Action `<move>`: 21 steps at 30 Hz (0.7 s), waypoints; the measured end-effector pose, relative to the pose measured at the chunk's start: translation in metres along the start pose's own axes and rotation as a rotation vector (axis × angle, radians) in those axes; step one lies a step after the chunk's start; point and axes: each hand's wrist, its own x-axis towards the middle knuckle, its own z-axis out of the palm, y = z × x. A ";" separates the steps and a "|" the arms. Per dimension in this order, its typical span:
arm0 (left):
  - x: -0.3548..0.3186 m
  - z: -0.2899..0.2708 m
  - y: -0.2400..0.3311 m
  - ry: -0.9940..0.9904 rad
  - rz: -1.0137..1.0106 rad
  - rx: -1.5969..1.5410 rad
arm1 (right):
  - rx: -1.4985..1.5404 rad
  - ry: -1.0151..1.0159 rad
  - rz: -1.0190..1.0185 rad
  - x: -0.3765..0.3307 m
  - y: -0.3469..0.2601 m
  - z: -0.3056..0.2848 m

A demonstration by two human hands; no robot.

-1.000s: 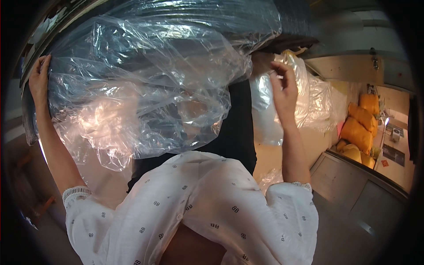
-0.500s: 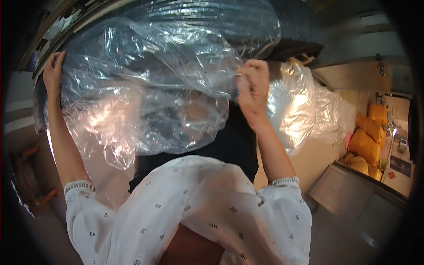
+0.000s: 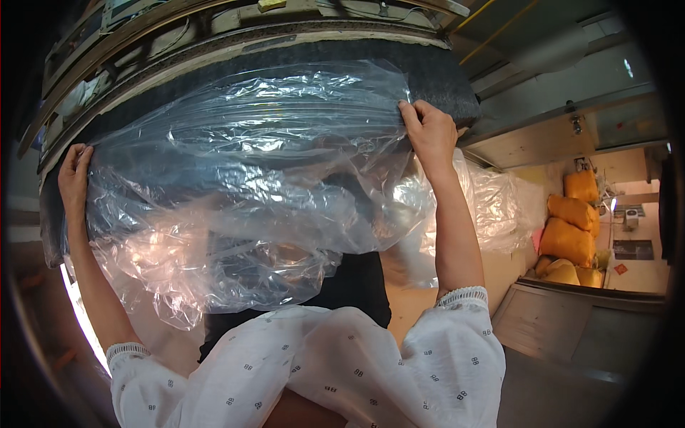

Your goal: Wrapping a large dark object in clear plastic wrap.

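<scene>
- The right hand (image 3: 430,132) is raised, its fingers curled over and pinching the upper right edge of a clear plastic sheet (image 3: 242,192).
- The left hand (image 3: 74,175) is raised at the far left, fingers closed on the sheet's left edge.
- The sheet is stretched between the two hands, held up in front of the person; it is transparent, glossy and heavily wrinkled, with bright glare patches, and its lower part sags in loose folds.
- Behind the sheet lies a long dark grey, felt-like roll (image 3: 442,71) that curves across the top of the view; the sheet's upper edge rests against it.
- White sleeves (image 3: 457,342) with small dark motifs cover the upper arms.
- More crumpled clear plastic (image 3: 499,207) hangs right of the right forearm.
- Far right, well apart, stuffed orange sacks (image 3: 571,228) are piled together.
</scene>
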 end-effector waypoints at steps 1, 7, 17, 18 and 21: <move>0.001 0.002 -0.001 -0.004 -0.003 -0.009 | -0.149 0.016 -0.033 0.002 -0.003 -0.003; 0.001 0.001 -0.004 -0.036 0.001 -0.068 | -0.068 0.128 -0.561 0.016 -0.018 0.013; -0.013 -0.012 0.005 0.107 0.044 -0.073 | -0.195 -0.075 -0.493 0.011 -0.015 0.035; -0.019 -0.017 0.008 0.196 0.078 -0.047 | -0.207 -0.058 -0.524 0.011 -0.016 0.035; -0.035 -0.055 -0.010 0.264 0.048 -0.089 | -0.039 -0.118 -0.577 0.036 -0.006 0.037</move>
